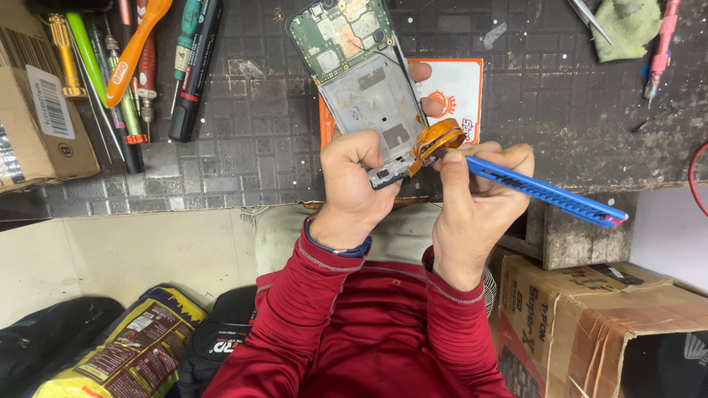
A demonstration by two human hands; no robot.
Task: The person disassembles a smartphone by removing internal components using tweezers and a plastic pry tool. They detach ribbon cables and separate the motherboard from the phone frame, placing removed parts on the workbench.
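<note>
- A dark, grid-patterned workbench (258, 147), dusted with white specks, is seen across the upper half of the view; its front edge is met by a pale panel below.
- A brown cardboard box (590, 324) is seen below the bench's front right corner, and another cardboard box (37, 103) is set on the bench at its left edge.
- An opened phone frame (361, 88), with its green circuit board exposed at the top and bare metal below, is held tilted above the middle of the bench, just behind the front edge.
- The left hand (354, 184) is clenched around the lower end of the phone frame, with fingertips showing behind its right side.
- The right hand (472, 199) is closed around a blue craft knife (546, 191), whose tip is brought against the frame's lower right corner.
- An orange flex ribbon (436, 138) is curled up at that same corner, touching the knife tip.
- An orange and white card (457, 92) is laid on the bench under the phone frame.
- A row of screwdrivers and tools (133, 66) is laid near the back left corner, beside the left box.
- A green cloth (627, 26) is bunched at the back right corner, with a pink-handled tool (660, 48) just beside it.
</note>
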